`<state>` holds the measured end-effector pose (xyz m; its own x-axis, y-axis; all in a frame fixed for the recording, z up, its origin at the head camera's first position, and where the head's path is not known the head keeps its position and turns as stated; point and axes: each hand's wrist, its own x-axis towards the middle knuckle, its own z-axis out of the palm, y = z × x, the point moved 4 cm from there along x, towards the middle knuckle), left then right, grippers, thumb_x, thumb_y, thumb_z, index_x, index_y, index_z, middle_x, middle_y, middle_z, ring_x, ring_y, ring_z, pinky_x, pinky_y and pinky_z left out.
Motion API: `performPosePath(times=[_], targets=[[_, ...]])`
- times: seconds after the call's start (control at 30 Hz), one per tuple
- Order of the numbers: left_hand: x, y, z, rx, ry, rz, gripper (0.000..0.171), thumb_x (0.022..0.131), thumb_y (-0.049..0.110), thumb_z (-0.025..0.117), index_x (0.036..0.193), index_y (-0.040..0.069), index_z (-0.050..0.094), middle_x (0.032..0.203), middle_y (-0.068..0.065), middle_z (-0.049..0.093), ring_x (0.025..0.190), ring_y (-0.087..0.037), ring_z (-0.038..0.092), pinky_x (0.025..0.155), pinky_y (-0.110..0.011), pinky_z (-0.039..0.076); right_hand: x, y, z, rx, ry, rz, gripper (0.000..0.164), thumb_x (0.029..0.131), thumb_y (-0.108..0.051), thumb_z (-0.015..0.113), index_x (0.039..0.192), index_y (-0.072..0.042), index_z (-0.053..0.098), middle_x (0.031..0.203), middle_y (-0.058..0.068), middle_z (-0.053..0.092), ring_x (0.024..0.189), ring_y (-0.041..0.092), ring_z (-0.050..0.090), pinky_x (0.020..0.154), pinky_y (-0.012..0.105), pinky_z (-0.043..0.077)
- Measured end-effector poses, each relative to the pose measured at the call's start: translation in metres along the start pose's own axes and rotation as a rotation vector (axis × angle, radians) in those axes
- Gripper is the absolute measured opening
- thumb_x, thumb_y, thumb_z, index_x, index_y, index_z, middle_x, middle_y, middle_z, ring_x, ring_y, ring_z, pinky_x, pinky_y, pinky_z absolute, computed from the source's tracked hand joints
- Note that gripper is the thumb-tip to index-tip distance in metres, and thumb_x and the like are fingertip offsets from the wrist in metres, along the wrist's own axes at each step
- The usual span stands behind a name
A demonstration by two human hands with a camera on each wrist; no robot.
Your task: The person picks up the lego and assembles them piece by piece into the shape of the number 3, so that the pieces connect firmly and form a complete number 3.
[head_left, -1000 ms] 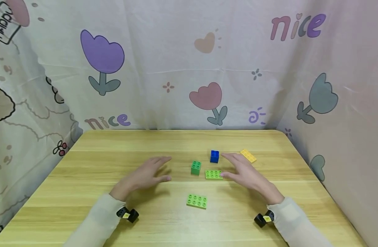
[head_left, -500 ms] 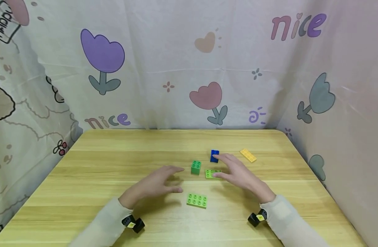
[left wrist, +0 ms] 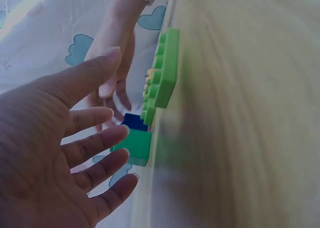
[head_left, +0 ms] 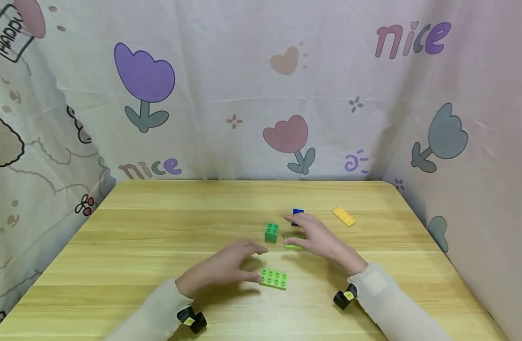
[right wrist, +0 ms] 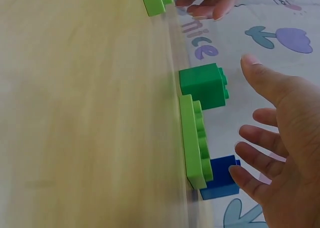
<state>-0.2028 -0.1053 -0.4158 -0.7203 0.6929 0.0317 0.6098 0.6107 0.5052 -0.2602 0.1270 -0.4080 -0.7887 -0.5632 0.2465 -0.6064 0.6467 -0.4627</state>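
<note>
My left hand (head_left: 229, 265), fingers loosely extended, hovers at the left end of the near lime-green toy brick (head_left: 274, 279); its thumb tip overlaps that brick in the head view. Over the farther lime-green brick (head_left: 292, 245) and the blue brick (head_left: 298, 211) is my right hand (head_left: 316, 237), thumb and fingers spread with nothing between them. It partly hides both bricks from the head camera. The dark green brick (head_left: 271, 232) stands between the two hands, studs up. In the right wrist view the blue brick (right wrist: 220, 177) shows behind the farther lime-green brick (right wrist: 194, 143).
A flat yellow brick (head_left: 344, 216) lies beyond my right hand, toward the back right of the wooden table (head_left: 180, 203). A patterned cloth (head_left: 227, 71) hangs along the table's back and sides. Black wrist cameras (head_left: 192, 320) sit on both cuffs.
My left hand has moved right and nearer, up to the near lime-green brick. My right hand has shifted left, over the farther lime-green and blue bricks. The bricks stay in place.
</note>
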Motion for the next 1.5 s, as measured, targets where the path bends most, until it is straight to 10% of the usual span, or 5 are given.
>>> performPosePath(times=[1.5], targets=[[0.008,0.014,0.027,0.153,0.029,0.009,0.036,0.088,0.04,0.072,0.114,0.015,0.071,0.106,0.007,0.062,0.096,-0.007,0.054,0.086,-0.028,0.048,0.028,-0.01,0.029,0.048,-0.04,0.037,0.045,0.089,-0.032,0.073,0.126,-0.009,0.062,0.109,-0.001,0.066,0.09,0.01,0.064,0.079,0.028,0.052]])
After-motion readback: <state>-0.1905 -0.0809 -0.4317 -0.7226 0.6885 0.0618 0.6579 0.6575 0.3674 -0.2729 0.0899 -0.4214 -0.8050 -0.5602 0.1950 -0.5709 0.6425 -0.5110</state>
